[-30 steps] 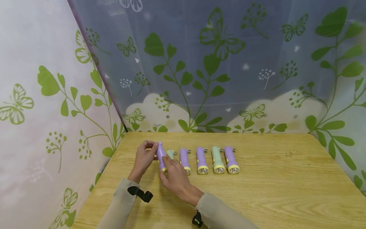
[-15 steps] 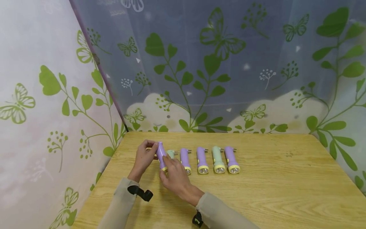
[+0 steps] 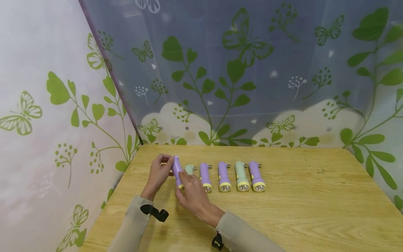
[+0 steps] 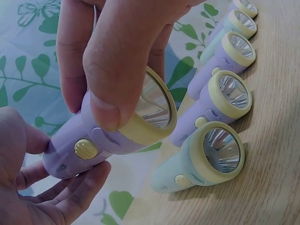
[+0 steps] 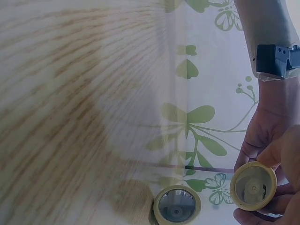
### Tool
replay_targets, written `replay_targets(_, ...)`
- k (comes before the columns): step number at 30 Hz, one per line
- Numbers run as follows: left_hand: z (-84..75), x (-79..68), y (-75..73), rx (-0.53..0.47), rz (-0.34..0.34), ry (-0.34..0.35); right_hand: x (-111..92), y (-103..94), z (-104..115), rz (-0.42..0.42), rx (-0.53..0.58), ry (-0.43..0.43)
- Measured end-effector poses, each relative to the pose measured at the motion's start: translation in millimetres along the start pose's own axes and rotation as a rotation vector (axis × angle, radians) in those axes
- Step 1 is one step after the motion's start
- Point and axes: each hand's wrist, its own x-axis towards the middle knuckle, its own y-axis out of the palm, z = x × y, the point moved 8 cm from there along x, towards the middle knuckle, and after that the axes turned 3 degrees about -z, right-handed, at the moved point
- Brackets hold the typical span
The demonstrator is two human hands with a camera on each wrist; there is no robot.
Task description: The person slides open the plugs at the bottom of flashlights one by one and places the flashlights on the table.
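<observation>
A purple flashlight (image 3: 177, 170) with a pale yellow lens ring is held between both hands, lens end toward the person. My left hand (image 3: 158, 173) grips its narrow tail end. Around the lens end, the fingers and thumb of my right hand (image 3: 196, 195) hold the ring and body. In the left wrist view the yellow switch (image 4: 86, 148) on its side is visible, with the right thumb pressed near the ring. Just right of it, a mint green flashlight (image 4: 206, 159) lies on the table, partly hidden by the right hand in the head view.
Farther right along the wooden table (image 3: 299, 210) lie a purple flashlight (image 3: 205, 175), another purple flashlight (image 3: 224, 175), a mint green flashlight (image 3: 241, 175) and a last purple flashlight (image 3: 256, 175). Their plug prongs stick out rightward. Patterned curtains (image 3: 201, 87) enclose the table's back and sides.
Both hands keep the same hold on the purple flashlight. The head view has turned slightly, so the row and curtains appear a little farther right.
</observation>
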Motion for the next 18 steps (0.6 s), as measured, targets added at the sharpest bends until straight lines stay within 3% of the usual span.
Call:
replay_targets(8, -4.0, -1.0, -0.2, 0.009, 0.017, -0.011, 0, 0.4, 1, -0.002, -0.005, -0.011)
replay_targets(18, -37.5, -23.3, -3.4, 0.022, 0.039, -0.002, 0, 2.3, 3, 0.0, -0.005, -0.022)
